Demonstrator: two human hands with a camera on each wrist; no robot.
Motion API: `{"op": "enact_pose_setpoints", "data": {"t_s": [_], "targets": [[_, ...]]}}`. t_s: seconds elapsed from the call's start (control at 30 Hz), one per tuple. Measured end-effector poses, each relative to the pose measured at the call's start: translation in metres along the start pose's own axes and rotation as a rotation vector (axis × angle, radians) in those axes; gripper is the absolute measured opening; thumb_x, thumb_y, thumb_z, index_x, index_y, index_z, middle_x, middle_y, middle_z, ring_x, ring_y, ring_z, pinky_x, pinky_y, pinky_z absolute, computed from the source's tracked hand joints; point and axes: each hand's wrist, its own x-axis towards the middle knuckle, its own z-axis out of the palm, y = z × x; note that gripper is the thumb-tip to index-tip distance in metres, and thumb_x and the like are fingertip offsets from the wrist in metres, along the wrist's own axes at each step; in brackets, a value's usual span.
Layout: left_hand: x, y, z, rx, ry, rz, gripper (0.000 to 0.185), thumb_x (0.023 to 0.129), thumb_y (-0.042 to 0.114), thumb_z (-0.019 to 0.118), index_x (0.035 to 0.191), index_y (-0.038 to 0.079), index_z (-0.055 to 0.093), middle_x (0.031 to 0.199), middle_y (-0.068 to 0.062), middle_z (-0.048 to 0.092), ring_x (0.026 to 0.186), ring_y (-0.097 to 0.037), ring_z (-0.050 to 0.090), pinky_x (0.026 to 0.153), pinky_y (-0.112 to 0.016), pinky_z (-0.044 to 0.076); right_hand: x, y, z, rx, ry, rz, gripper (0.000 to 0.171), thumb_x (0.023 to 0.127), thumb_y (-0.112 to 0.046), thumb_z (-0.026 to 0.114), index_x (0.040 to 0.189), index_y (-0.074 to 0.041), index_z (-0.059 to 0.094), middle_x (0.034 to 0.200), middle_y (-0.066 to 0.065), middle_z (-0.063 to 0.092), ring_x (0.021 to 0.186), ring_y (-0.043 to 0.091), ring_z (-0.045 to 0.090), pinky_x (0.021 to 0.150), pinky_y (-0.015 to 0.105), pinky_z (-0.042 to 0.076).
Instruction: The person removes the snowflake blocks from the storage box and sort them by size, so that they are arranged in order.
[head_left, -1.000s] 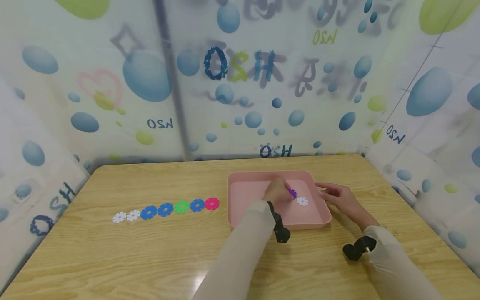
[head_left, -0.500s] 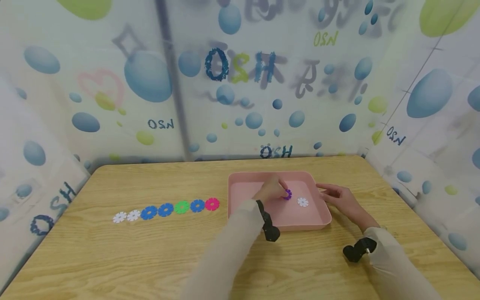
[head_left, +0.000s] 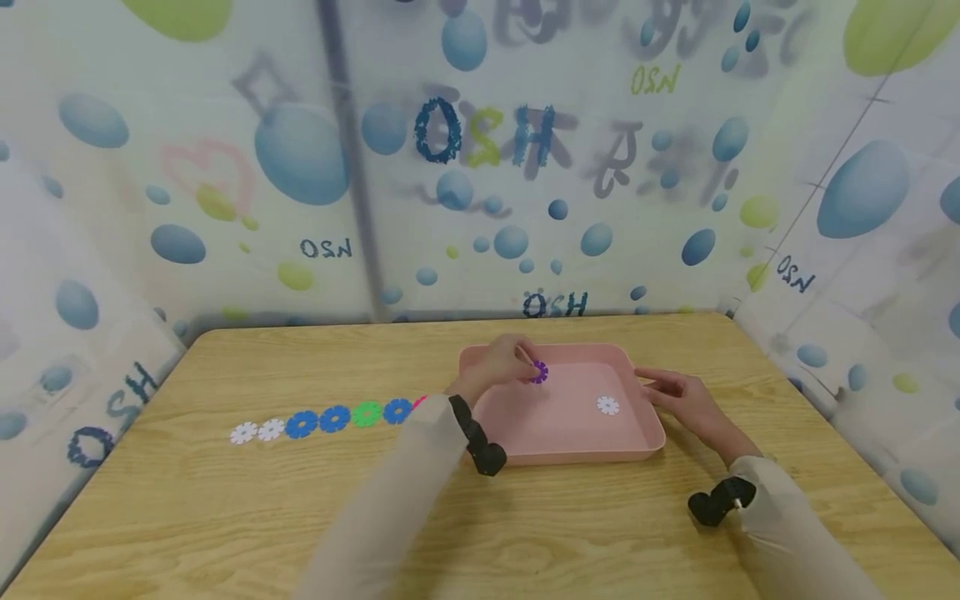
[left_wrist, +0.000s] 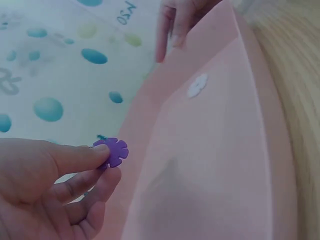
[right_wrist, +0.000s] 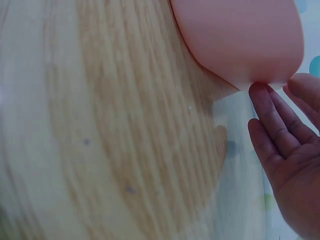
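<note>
My left hand [head_left: 502, 361] pinches a purple plastic snowflake disc [left_wrist: 118, 152] between thumb and fingers, over the left part of a pink tray [head_left: 570, 457]. One white snowflake disc [head_left: 608, 406] lies on the tray floor toward its right side. At the tray's right wall is my right hand [head_left: 688, 407], its fingers extended. In the right wrist view, the fingertips [right_wrist: 259, 92] touch the outside of that pink wall.
Left of the tray, a row of flat discs runs across the wooden table [head_left: 225, 517]: white discs [head_left: 243, 432], blue discs [head_left: 302, 424], a green disc [head_left: 367, 414] and a pink disc partly hidden by the left sleeve. A patterned curtain [head_left: 390, 200] stands behind.
My left hand has lifted the purple disc from beside the white one and carried it left across the tray. The right hand stays at the tray's right wall.
</note>
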Motion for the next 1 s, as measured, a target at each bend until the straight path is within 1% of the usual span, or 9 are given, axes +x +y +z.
{"op": "enact_pose_setpoints", "data": {"t_s": [0.13,0.23,0.33,0.47,0.57,0.67,0.77,0.9,1.0], "targets": [[-0.003,-0.012,-0.021,0.026,0.011,0.033,0.016,0.085,0.006,0.064,0.099,0.002,0.059,0.087,-0.011,0.06,0.074,-0.02,0.062,0.077,-0.035,0.05,-0.001,0.001,0.0,-0.004,-0.001,-0.005,0.048,0.091,-0.028,0.057,0.131,-0.003,0.049,0.107,0.018,0.06,0.086,0.012,0.057,0.072,0.024,0.047],[-0.009,-0.022,-0.039,0.07,0.036,0.036,0.017,0.084,0.008,0.066,0.099,0.003,0.058,0.086,-0.01,0.061,0.073,-0.018,0.062,0.076,-0.035,0.05,-0.001,0.001,0.0,-0.003,-0.003,-0.003,0.048,0.091,-0.029,0.057,0.131,-0.003,0.049,0.107,0.018,0.06,0.087,0.012,0.057,0.073,0.024,0.047],[-0.019,-0.031,-0.059,0.094,0.062,0.037,0.016,0.084,0.007,0.066,0.098,0.002,0.058,0.084,-0.01,0.062,0.073,-0.02,0.063,0.077,-0.038,0.05,0.0,0.001,0.0,0.003,-0.006,-0.003,0.048,0.091,-0.029,0.058,0.131,-0.004,0.05,0.108,0.019,0.06,0.087,0.012,0.057,0.073,0.024,0.047],[-0.036,-0.046,-0.09,0.095,0.069,0.096,0.014,0.085,0.004,0.063,0.096,-0.002,0.057,0.082,-0.012,0.063,0.075,-0.026,0.065,0.077,-0.044,0.049,0.001,0.002,-0.001,0.003,-0.009,-0.019,0.047,0.091,-0.029,0.057,0.131,-0.004,0.05,0.108,0.019,0.06,0.087,0.013,0.058,0.073,0.024,0.047],[-0.051,-0.058,-0.113,0.112,0.065,0.133,0.016,0.086,0.005,0.062,0.098,-0.003,0.056,0.082,-0.013,0.063,0.078,-0.03,0.064,0.078,-0.048,0.047,0.001,0.003,-0.001,0.003,-0.009,-0.018,0.047,0.091,-0.029,0.057,0.131,-0.004,0.05,0.108,0.019,0.06,0.087,0.013,0.057,0.073,0.024,0.047],[-0.068,-0.07,-0.135,0.136,0.074,0.128,0.018,0.086,0.006,0.061,0.099,-0.003,0.054,0.084,-0.012,0.061,0.081,-0.033,0.063,0.078,-0.048,0.045,0.001,0.003,-0.001,0.005,-0.01,-0.012,0.048,0.091,-0.028,0.057,0.131,-0.003,0.049,0.107,0.019,0.06,0.085,0.014,0.056,0.072,0.024,0.047],[-0.086,-0.083,-0.156,0.165,0.092,0.111,0.019,0.087,0.007,0.06,0.101,-0.003,0.053,0.086,-0.013,0.061,0.083,-0.035,0.062,0.073,-0.043,0.045,0.0,0.002,-0.001,0.009,-0.012,-0.011,0.047,0.091,-0.027,0.057,0.131,-0.003,0.049,0.106,0.019,0.06,0.084,0.014,0.056,0.071,0.025,0.047],[-0.112,-0.101,-0.184,0.207,0.133,0.062,0.021,0.088,0.01,0.059,0.103,-0.003,0.052,0.087,-0.012,0.062,0.083,-0.032,0.062,0.067,-0.036,0.043,0.0,0.0,-0.001,0.014,-0.014,-0.014,0.046,0.091,-0.026,0.057,0.131,-0.003,0.049,0.104,0.018,0.06,0.083,0.015,0.055,0.07,0.025,0.047],[-0.133,-0.115,-0.204,0.231,0.166,0.019,0.024,0.09,0.013,0.058,0.105,-0.004,0.051,0.089,-0.012,0.063,0.084,-0.031,0.062,0.068,-0.036,0.043,-0.001,-0.001,-0.001,0.015,-0.018,-0.017,0.046,0.092,-0.026,0.057,0.131,-0.003,0.049,0.104,0.018,0.06,0.083,0.015,0.055,0.071,0.025,0.047]]}}
